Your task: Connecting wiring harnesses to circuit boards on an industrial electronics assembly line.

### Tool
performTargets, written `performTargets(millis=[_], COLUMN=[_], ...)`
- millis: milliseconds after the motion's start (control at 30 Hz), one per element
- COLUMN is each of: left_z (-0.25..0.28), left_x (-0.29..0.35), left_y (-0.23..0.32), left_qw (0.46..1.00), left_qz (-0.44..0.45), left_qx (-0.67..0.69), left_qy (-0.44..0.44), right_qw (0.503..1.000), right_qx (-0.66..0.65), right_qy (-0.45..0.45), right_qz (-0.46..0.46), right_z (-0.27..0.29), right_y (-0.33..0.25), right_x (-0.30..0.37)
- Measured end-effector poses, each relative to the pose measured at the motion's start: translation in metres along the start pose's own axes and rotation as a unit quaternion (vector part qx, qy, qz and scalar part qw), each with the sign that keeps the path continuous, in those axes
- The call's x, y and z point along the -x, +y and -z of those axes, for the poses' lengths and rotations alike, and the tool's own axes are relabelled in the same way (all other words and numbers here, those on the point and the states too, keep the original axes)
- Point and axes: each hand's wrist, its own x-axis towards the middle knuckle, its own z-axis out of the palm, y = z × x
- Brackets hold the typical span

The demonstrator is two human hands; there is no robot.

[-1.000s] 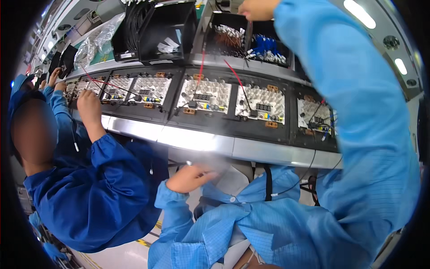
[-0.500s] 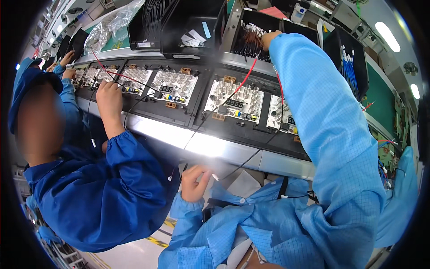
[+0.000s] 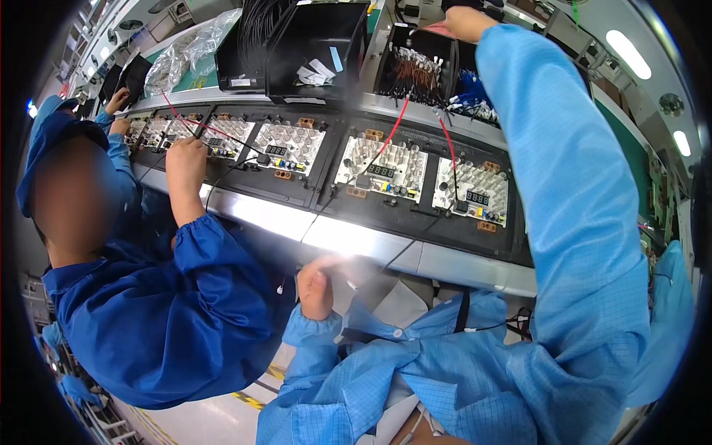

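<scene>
My right hand (image 3: 469, 24) reaches over the far side of the parts bins. It is at a pink sheet (image 3: 437, 30); its fingertips are partly hidden, so I cannot tell whether it grips the sheet. Below it, a black bin holds brown wires with white connectors (image 3: 417, 68). My left hand (image 3: 317, 289) is in front of the bench edge, fingers loosely bent and apart, with nothing seen in them. Beside it hangs a white connector (image 3: 351, 285) on a black wire. Two circuit boards, one near (image 3: 382, 170) and one farther right (image 3: 475, 194), carry red and black wires.
To my left, a co-worker in dark blue (image 3: 163, 311) has a hand (image 3: 185, 159) over more boards. A large black bin (image 3: 319, 37) with paper slips stands behind the fixture. Blue wires (image 3: 471, 89) fill another bin. The metal bench edge (image 3: 356, 237) runs in front.
My right hand has left the brown wires and moved up and back to the pink sheet. The right board and the blue wires have come into view. My left hand has shifted slightly upward.
</scene>
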Motion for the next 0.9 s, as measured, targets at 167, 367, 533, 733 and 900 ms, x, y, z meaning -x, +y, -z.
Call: performTargets(millis=[167, 367, 533, 733, 900], left_z=[-0.027, -0.065, -0.08, -0.117, -0.126], left_x=[-0.009, -0.024, -0.022, -0.031, -0.039], left_y=[0.027, 0.029, 0.028, 0.033, 0.031], left_qw=[0.961, 0.906, 0.957, 0.907, 0.914], left_qz=[0.045, -0.15, -0.122, -0.274, -0.255], left_qx=[-0.092, -0.254, -0.215, -0.16, -0.169], left_qy=[-0.255, -0.304, -0.152, -0.277, -0.267], right_qw=[0.857, 0.731, 0.742, 0.683, 0.613], right_qx=[-0.484, -0.678, -0.67, -0.722, -0.777], right_qy=[0.141, 0.046, -0.006, 0.102, 0.109], right_qz=[-0.103, -0.054, 0.024, -0.043, -0.092], right_z=[0.09, 0.186, 0.168, 0.122, 0.105], right_y=[0.001, -0.124, -0.197, -0.233, -0.237], right_x=[0.105, 0.261, 0.341, 0.372, 0.372])
